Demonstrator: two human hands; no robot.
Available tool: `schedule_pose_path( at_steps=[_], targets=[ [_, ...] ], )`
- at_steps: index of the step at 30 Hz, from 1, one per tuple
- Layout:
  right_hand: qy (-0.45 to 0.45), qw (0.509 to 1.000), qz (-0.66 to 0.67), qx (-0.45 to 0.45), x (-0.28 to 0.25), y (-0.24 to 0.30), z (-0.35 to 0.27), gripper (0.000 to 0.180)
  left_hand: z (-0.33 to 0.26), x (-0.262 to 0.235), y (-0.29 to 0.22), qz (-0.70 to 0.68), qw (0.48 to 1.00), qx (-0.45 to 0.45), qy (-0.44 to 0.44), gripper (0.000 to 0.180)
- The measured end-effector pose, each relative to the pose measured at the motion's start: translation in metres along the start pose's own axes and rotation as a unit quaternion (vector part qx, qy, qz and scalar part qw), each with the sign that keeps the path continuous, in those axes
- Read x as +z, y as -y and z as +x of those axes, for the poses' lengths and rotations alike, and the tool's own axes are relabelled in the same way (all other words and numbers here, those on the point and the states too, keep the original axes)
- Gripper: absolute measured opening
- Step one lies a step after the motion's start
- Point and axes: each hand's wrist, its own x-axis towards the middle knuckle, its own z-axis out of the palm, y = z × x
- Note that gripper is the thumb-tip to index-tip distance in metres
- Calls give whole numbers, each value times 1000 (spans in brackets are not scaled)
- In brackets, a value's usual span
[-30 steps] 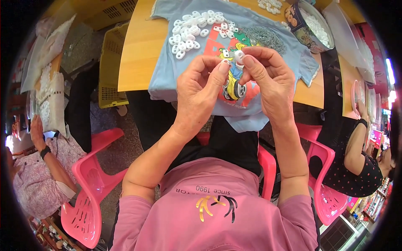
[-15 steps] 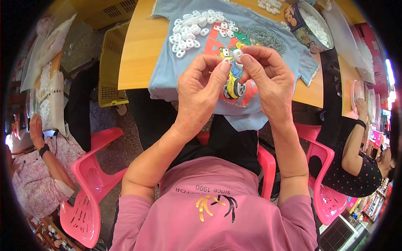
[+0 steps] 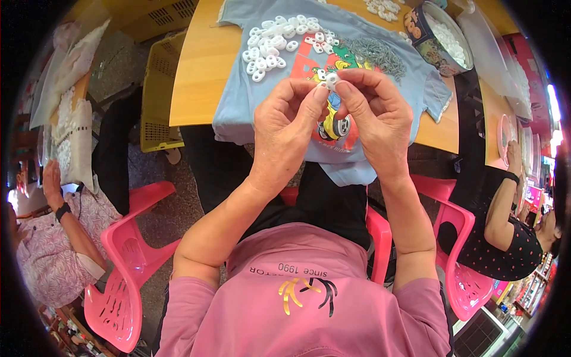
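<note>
Both my hands are raised over a light-blue T-shirt (image 3: 238, 107) spread on the table, their fingertips nearly meeting. My right hand (image 3: 380, 122) pinches a small white plastic piece (image 3: 331, 80) between thumb and forefinger. My left hand (image 3: 284, 122) is closed in a pinch against it, with a tiny white part showing at its thumb tip; its shape is mostly hidden. Beyond my hands lie a pile of white oval plastic pieces with two holes (image 3: 272, 43), some smaller white plastic pieces (image 3: 321, 41) and a heap of thin grey metal parts (image 3: 380, 55).
A round printed tin (image 3: 419, 33) full of white pieces stands at the far right of the wooden table (image 3: 193, 89). A yellow crate (image 3: 157, 89) is left of it. People sit on both sides, near pink plastic chairs (image 3: 134, 256) (image 3: 467, 279).
My right hand has moved slightly left, bringing the white piece against my left fingertips. The gap between my two hands has closed.
</note>
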Motion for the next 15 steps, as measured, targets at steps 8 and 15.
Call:
schedule_pose_path(
  at_steps=[8, 15],
  targets=[
    [6, 1000, -21, -4, -1, -3, 2, 20, 4, -6, 6, -105, 992, -68, 11, 16],
    [-2, 1000, -7, -13, 4, -3, 0, 19, 2, -4, 8, -120, 991, -56, 4, 15]
  ],
)
